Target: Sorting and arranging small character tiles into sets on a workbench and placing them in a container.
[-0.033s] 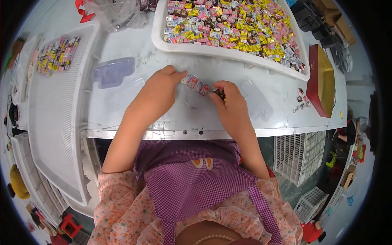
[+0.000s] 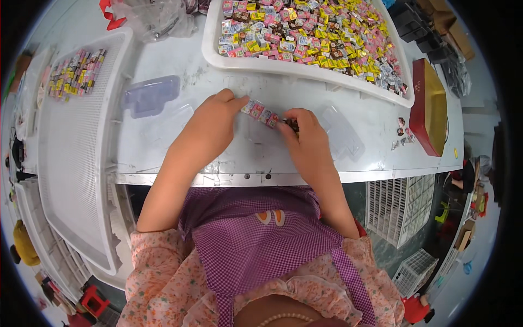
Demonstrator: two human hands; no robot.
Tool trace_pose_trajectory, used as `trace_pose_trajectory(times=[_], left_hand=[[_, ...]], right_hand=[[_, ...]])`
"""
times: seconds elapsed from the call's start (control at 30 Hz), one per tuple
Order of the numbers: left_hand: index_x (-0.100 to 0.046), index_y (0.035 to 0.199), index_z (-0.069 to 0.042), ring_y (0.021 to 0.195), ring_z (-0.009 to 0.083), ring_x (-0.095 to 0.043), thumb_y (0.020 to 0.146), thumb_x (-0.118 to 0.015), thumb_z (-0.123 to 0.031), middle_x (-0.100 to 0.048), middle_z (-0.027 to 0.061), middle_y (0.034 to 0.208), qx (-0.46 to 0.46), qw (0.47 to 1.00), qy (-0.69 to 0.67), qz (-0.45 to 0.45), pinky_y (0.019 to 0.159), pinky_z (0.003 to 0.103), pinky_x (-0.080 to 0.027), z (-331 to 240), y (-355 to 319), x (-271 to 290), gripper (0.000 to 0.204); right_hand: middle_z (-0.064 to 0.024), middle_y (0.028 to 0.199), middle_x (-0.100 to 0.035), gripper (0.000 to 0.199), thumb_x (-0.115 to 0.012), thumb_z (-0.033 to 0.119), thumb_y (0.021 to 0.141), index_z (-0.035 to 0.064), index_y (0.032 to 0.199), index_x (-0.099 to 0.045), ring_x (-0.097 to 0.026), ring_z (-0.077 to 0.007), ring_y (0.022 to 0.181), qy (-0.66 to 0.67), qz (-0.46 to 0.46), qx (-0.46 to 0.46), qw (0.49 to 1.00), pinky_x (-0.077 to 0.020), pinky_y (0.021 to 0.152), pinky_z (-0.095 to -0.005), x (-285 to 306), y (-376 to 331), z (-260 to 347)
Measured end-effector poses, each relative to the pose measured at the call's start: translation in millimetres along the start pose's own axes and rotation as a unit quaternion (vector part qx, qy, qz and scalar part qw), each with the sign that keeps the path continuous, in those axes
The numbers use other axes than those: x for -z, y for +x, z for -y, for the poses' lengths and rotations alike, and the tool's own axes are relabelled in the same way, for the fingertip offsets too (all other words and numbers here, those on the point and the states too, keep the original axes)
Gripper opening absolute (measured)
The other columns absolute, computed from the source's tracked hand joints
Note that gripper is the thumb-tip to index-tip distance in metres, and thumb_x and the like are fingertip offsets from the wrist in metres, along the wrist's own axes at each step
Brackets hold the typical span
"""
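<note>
A short row of small wrapped pieces, like candies, in pink and white lies end to end between my hands, just above or on the table. My left hand pinches its far left end with thumb and forefinger. At the row's near right end is my right hand, its fingers curled round dark brown wrapped pieces, its thumb tip touching or nearly touching the row. How many dark pieces it holds is hidden. Beside the right hand lies a clear plastic tray; a bluish clear one lies left of my left hand.
A big white tray heaped with loose wrapped pieces stands at the back. At left is a white mesh tray with finished-looking rows. On the right stand a red box with gold inside and a few loose pieces.
My right hand has shifted very slightly left, toward the row. My left hand and the row have hardly moved.
</note>
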State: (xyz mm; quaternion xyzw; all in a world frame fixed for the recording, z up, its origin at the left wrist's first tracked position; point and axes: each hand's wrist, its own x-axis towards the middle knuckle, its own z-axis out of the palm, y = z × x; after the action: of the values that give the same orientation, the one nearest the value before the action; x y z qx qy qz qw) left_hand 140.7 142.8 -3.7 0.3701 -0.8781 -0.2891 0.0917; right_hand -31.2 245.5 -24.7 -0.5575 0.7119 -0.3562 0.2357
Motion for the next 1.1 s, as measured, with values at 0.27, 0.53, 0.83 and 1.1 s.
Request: trace_pose_trajectory(times=[0.27, 0.53, 0.83, 1.1], left_hand=[[-0.057, 0.116, 0.001, 0.093, 0.0336, -0.053, 0.070, -0.046, 0.013, -0.053, 0.0164, 0.096, -0.012, 1.000, -0.017, -0.013, 0.083, 0.039, -0.046, -1, -11, -4, 0.049], [-0.054, 0.118, 0.003, 0.094, 0.0323, -0.053, 0.071, -0.046, 0.012, -0.053, 0.0156, 0.100, -0.003, 0.999, 0.033, -0.011, 0.084, 0.038, -0.046, -9, -16, -10, 0.049], [-0.054, 0.118, 0.003, 0.093, 0.0326, -0.054, 0.072, -0.049, 0.010, -0.054, 0.0159, 0.099, 0.009, 0.999, 0.043, -0.005, 0.083, 0.038, -0.046, -8, -26, -9, 0.047], [-0.061, 0.107, -0.001, 0.066, 0.0180, -0.055, 0.084, -0.059, -0.002, -0.061, 0.0083, 0.084, 0.085, 0.979, -0.155, -0.104, 0.062, 0.029, -0.045, -4, -29, 2, 0.024]], right_hand=[[-0.0157, 0.089, -0.058, 0.021, -0.066, 0.010, 0.077, 0.0020, 0.096, -0.058, -0.058, -0.0355, 0.077, -0.108, -0.027, 0.048, 0.993, -0.0470, 0.067, -0.0413, 3, -6, 3], [-0.0132, 0.081, -0.058, 0.017, -0.067, 0.007, 0.077, 0.0034, 0.093, -0.062, -0.058, -0.0322, 0.072, -0.124, -0.047, 0.069, 0.989, -0.0473, 0.063, -0.0375, 0, -11, -7], [0.0000, 0.077, -0.058, 0.021, -0.058, 0.007, 0.087, 0.0047, 0.108, -0.062, -0.054, -0.0060, 0.066, 0.302, 0.002, -0.201, 0.932, -0.0361, 0.052, -0.0175, 28, -6, -13], [-0.0005, 0.080, -0.059, 0.017, -0.058, 0.007, 0.088, 0.0030, 0.105, -0.061, -0.058, -0.0076, 0.070, 0.440, -0.028, -0.238, 0.866, -0.0349, 0.050, -0.0165, 30, -13, -23]])
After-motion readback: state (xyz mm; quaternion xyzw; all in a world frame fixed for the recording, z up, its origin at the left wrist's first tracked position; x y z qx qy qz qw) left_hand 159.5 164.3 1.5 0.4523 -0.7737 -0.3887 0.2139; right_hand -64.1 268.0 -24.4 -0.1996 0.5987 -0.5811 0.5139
